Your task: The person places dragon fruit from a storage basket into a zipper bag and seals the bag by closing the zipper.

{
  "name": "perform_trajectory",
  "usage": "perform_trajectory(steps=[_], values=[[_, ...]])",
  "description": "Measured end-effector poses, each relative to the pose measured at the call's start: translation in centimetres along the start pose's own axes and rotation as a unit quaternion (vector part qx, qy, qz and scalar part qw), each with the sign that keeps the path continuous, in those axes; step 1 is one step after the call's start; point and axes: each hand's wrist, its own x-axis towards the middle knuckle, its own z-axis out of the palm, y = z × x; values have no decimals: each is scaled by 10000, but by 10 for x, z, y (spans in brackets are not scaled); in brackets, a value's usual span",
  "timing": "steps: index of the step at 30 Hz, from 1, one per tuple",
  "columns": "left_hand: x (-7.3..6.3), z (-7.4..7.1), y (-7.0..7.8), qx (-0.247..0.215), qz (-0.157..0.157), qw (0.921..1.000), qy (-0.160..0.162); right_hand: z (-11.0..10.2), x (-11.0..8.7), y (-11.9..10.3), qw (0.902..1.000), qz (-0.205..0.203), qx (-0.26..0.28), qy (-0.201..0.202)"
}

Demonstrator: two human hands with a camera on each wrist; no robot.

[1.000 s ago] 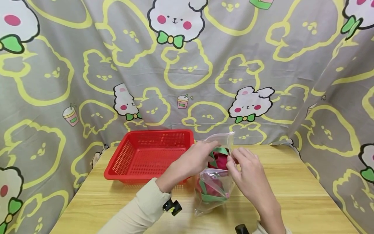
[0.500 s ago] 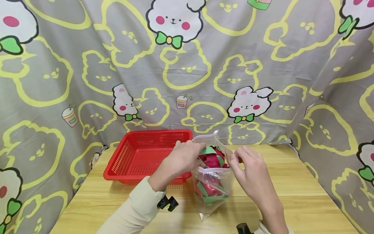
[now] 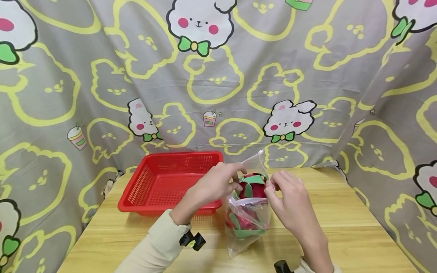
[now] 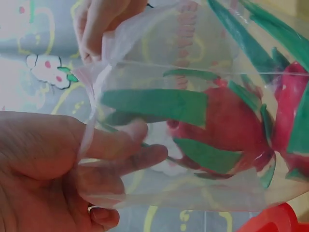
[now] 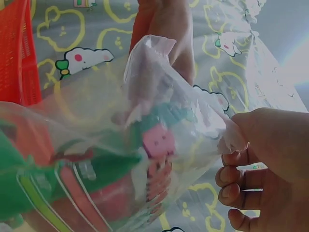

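Observation:
A clear zip bag [image 3: 250,227] stands on the table, its mouth upward. Inside are two red dragon fruits with green leaf flaps: the lower dragon fruit [image 3: 244,218] near the bottom and the upper dragon fruit [image 3: 254,187] near the mouth. My left hand [image 3: 218,182] is at the bag's left rim; in the left wrist view, two fingers [image 4: 145,159] reach inside, close to a green flap, while others curl below the bag's wall. My right hand [image 3: 290,197] pinches the right rim between thumb and forefinger, its other fingers curled in the right wrist view.
A red perforated plastic basket [image 3: 177,189] stands to the left of the bag, behind my left forearm. The wooden table [image 3: 341,227] ends at a patterned grey curtain [image 3: 232,91] behind and at both sides.
My left hand moved left with the bag's rim, then its fingers bent toward the upper dragon fruit. The upper fruit's green flaps have turned. My right hand keeps pinching the right rim.

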Motion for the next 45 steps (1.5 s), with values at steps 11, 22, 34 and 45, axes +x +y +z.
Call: perform_trajectory(steps=[11,22,34,45], values=[[-14,-10,2,622,-132,9979,135,1,0,-2,9999,57,49,101],[-57,-19,14,1841,147,9760,1152,6,0,-14,9996,222,68,148],[-76,12,13,728,-233,9836,1631,12,0,-19,9995,205,71,237],[-79,29,6,-119,-162,9745,2235,15,0,-21,9988,469,111,35]])
